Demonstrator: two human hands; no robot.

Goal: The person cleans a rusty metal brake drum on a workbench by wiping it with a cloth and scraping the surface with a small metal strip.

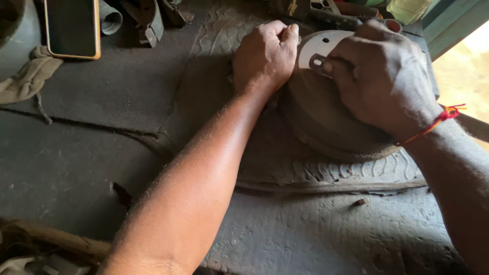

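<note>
Metal disc [326, 46] under both hands' fingers [336, 66]

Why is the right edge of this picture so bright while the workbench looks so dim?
In the head view, daylight pours in at the far right and washes that strip out to a pale glare; the dark bench mat lies in shade, low in contrast. The pale metal disc between the left hand and right hand catches light. The near forearm shines; edges look slightly soft.
</note>
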